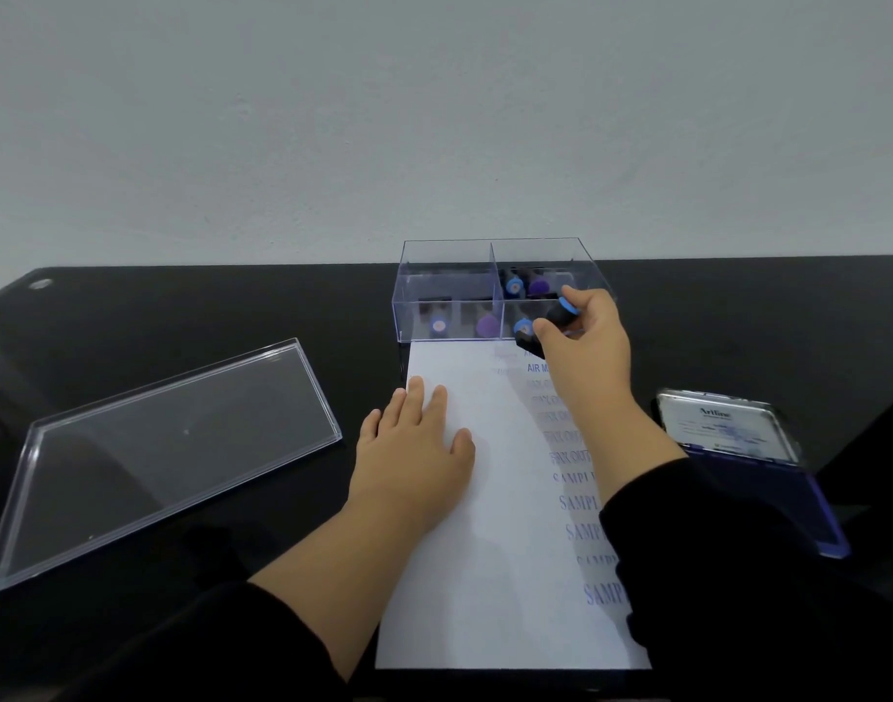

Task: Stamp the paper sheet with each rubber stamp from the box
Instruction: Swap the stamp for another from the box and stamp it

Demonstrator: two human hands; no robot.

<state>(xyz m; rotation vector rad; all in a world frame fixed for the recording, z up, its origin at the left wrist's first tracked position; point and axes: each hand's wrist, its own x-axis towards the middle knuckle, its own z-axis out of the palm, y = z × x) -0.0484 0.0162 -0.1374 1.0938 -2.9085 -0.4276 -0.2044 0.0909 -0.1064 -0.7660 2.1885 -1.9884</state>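
Head view showed the right hand [583,342] pinching a black rubber stamp [561,312] with a blue cap, held at the near right edge of the clear box [447,316], just above the far end of the paper sheet [490,524]. Left hand [414,448] lay flat, fingers straight, pressing the sheet onto the black counter [282,306]. More stamps sat in the box's compartments. Beside the sheet lay an open ink pad [748,463] to the right and a clear lid [166,448] to the left.

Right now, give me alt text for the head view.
The right hand holds a blue-capped stamp at the clear box, while the left hand lies flat on the stamped paper sheet; lid left, ink pad right.
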